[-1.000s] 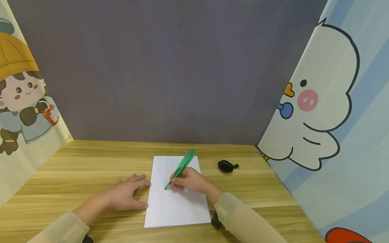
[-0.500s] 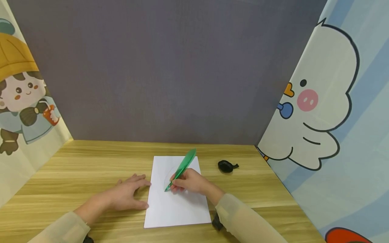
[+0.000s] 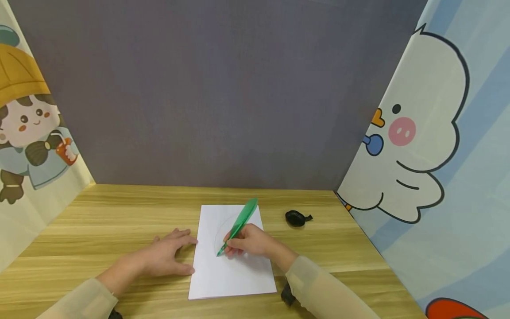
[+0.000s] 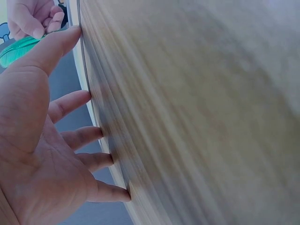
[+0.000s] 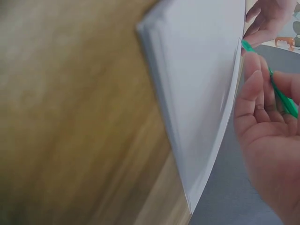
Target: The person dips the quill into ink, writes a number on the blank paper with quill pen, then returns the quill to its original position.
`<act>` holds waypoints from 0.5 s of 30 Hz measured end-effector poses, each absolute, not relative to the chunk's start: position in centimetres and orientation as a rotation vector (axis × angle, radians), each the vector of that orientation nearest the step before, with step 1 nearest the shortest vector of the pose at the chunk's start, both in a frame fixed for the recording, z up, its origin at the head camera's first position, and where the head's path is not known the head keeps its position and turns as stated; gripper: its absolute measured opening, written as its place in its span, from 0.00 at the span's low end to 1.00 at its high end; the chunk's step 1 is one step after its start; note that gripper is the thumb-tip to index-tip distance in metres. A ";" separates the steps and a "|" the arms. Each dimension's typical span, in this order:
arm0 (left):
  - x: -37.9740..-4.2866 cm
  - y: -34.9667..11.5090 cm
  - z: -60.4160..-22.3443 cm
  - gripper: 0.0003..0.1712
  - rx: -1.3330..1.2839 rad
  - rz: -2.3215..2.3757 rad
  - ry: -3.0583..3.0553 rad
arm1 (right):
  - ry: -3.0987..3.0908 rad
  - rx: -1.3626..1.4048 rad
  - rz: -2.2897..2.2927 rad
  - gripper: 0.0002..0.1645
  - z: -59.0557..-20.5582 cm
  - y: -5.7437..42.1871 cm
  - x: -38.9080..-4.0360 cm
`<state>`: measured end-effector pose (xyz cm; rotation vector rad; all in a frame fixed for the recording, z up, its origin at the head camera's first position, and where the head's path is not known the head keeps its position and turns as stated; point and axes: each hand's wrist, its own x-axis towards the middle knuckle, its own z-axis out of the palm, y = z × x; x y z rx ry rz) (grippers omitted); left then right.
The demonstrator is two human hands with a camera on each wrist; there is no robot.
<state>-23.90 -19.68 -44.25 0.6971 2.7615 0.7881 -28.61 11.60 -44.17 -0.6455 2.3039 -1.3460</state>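
Note:
A stack of white paper (image 3: 235, 279) lies on the wooden table, a faint curved line (image 3: 216, 235) drawn on its upper left part. My right hand (image 3: 249, 241) pinches a green feather pen (image 3: 244, 218) near its lower end, the tip touching the sheet at the bottom of that line. In the right wrist view the curled fingers and thumb hold the green pen (image 5: 284, 99). My left hand (image 3: 167, 254) rests with spread fingers on the table, thumb and index fingertip at the paper's left edge. The left wrist view shows this hand (image 4: 42, 140) with its fingertips on the surface.
A small black round object (image 3: 295, 218) with a short tail lies right of the paper. A grey panel (image 3: 215, 97) stands behind the table (image 3: 119, 212). Printed cartoon walls (image 3: 422, 146) flank both sides.
The pen tip and right hand have moved slightly down the paper, towards me. The curved line has grown longer and shows more. My left hand stays in place.

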 end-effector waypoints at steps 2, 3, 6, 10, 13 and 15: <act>-23.9 -19.7 -44.3 0.45 0.701 0.788 2.761 | 2.301 -0.642 -1.342 0.09 -44.1 11.7 -28.5; -23.9 -19.7 -44.2 0.45 0.703 0.789 2.761 | 2.300 -0.640 -1.340 0.09 -44.1 11.7 -28.5; -23.8 -19.7 -44.2 0.45 0.705 0.789 2.762 | 2.291 -0.638 -1.337 0.09 -44.1 11.9 -28.3; -23.7 -19.7 -44.2 0.45 0.703 0.790 2.763 | 2.268 -0.643 -1.344 0.09 -44.1 12.1 -28.1; -23.7 -19.7 -44.2 0.45 0.703 0.788 2.768 | 2.254 -0.650 -1.346 0.09 -44.0 12.2 -28.0; -23.7 -19.7 -44.2 0.45 0.704 0.786 2.770 | 2.250 -0.657 -1.341 0.10 -43.9 12.3 -27.8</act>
